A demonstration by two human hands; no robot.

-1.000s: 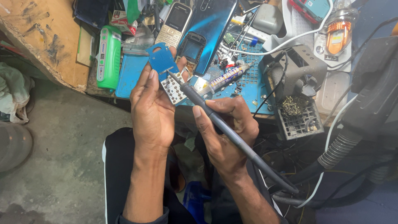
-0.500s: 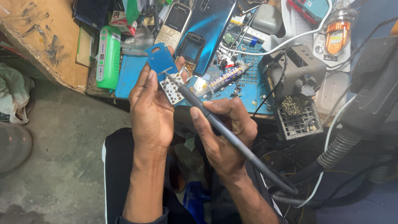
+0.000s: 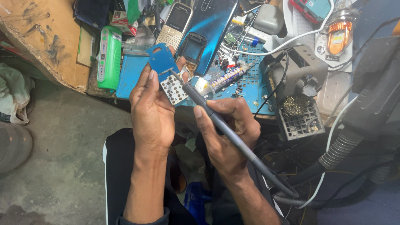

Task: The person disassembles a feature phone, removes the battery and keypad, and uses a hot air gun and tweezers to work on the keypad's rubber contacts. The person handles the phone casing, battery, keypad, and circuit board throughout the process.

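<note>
**Soldering iron tip meeting a small circuit board held above the table edge**

The small circuit board, blue at the top and pale with rows of round contacts lower down, is being held up in front of the table, just over its near edge; the left hand is closing around it, with the fingers behind the board and the thumb lying along its left side. The soldering iron is lying slanted across the right hand, which is gripping its dark handle like a pen; the metal tip is touching the board near its middle; the cable is running down to the lower right.

Behind the board, a blue work mat is carrying small parts and a syringe of paste; a grey keypad phone and a dark blue phone back cover are lying further up; a green plastic device is standing to the left; a metal iron stand with brass wool is sitting to the right.
</note>
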